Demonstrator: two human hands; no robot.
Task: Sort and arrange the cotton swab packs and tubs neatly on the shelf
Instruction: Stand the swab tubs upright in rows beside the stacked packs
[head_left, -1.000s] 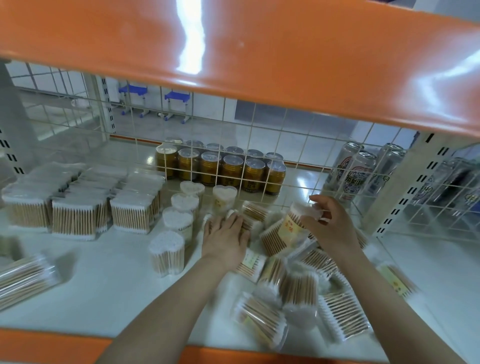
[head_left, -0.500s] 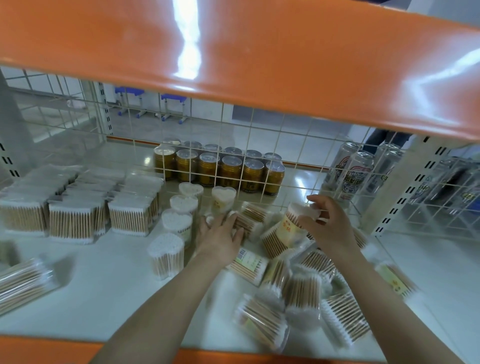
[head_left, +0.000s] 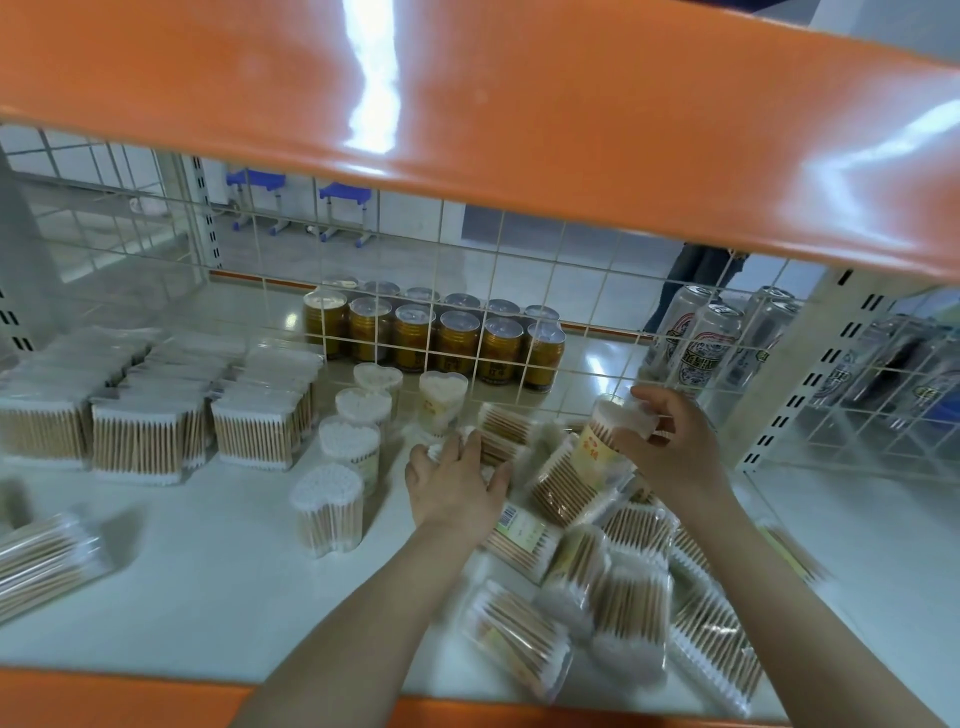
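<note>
**Sorting cotton swabs, roughly half done**

Head view:

Gripping a swab tub (head_left: 605, 434) in the right hand (head_left: 675, 449), fingers curled round its white top, tilted and lifted above the loose heap near the back mesh. Closing the left hand (head_left: 457, 486) over a small pack (head_left: 501, 431) at the heap's near-left edge, fingers curled on it; exact grip partly hidden by the hand's own back.

Judged about halfway. Done: flat packs stacked in tidy rows (head_left: 150, 410) at the left of the shelf, swab ends facing front; heart-shaped tubs (head_left: 349, 447) standing upright in a short line running front to back, just left of the left hand. Left to do: jumbled pile of packs (head_left: 613, 592) at centre-right, lying crossed and overlapping; one stray pack (head_left: 44, 561) lying alone at the far left front; a thin pack (head_left: 795, 556) off to the right. Tub in the right hand likely bound for the upright line.

Surface and room: white, glossy shelf (head_left: 208, 582) with an orange front lip, and an orange beam (head_left: 519, 114) overhead blocking much of the view. Wire mesh (head_left: 519, 270) at the back; beyond it, golden cans (head_left: 457, 340) in rows and taller drink cans (head_left: 701, 338) to the right. Further back, tiled floor, blue stools (head_left: 345, 195), and a person's dark trouser legs (head_left: 691, 280).
</note>
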